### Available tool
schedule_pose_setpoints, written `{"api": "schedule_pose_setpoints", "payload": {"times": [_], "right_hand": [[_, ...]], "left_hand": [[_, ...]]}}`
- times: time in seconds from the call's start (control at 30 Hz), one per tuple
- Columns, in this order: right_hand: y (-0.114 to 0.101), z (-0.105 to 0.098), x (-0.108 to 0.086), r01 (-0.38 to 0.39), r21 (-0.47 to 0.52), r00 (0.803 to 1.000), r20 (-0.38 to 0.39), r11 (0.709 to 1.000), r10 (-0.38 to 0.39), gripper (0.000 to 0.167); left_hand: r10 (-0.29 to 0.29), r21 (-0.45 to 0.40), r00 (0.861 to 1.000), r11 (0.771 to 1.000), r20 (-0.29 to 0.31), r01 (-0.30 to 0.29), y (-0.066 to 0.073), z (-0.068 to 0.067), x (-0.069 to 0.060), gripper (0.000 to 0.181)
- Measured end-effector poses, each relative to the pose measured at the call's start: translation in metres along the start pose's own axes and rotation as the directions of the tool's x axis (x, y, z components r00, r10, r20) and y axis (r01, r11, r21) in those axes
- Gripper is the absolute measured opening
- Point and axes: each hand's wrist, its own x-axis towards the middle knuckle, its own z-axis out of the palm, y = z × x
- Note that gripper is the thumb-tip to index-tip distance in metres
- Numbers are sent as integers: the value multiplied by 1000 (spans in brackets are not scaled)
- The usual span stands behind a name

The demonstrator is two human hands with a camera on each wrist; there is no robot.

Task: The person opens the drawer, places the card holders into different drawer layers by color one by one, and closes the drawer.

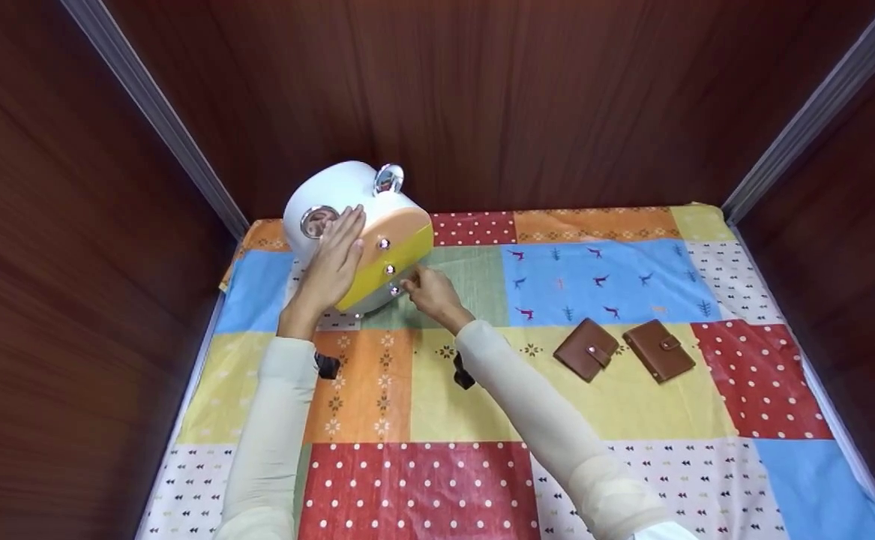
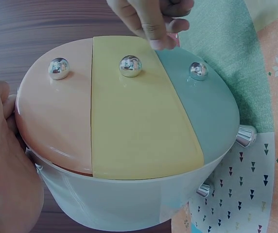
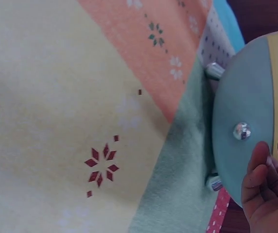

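A white rounded box [image 1: 336, 186] with an orange panel [image 2: 66, 121], a yellow panel [image 2: 134, 116] and a grey-green panel [image 2: 202, 109] on its front stands at the back left of the cloth. Each panel bears a round silver knob. My left hand [image 1: 334, 261] rests against the box's side beside the orange panel, fingers fairly straight. In front of the grey-green panel is my right hand [image 1: 435, 294], fingers loosely bent near its knob [image 3: 242, 131]. The right wrist view shows a gap between that knob and the fingers, with nothing held.
Two brown leather wallets [image 1: 587, 349] lie side by side on the patchwork cloth [image 1: 474, 487] to the right. A silver ring-like handle [image 1: 388, 180] sticks up from the box, and silver feet [image 3: 216, 71] support it. Dark wood walls [image 1: 482, 105] enclose the back and sides.
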Motion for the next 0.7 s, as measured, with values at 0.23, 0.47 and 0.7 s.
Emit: {"api": "schedule_pose_setpoints", "payload": {"times": [0.23,0.47,0.7], "right_hand": [[3,13,-2,-32,-123,999,-17,992,30,25],[1,26,-5,-73,-172,997,-3,982,74,28],[-3,36,-4,-138,-157,990,11,978,141,29]], "left_hand": [[14,-7,1000,1000,-9,-14,0,1,-2,53],[31,-11,999,999,-23,-31,-1,3,-3,53],[18,-5,1000,1000,-20,-18,-1,2,-4,53]]}}
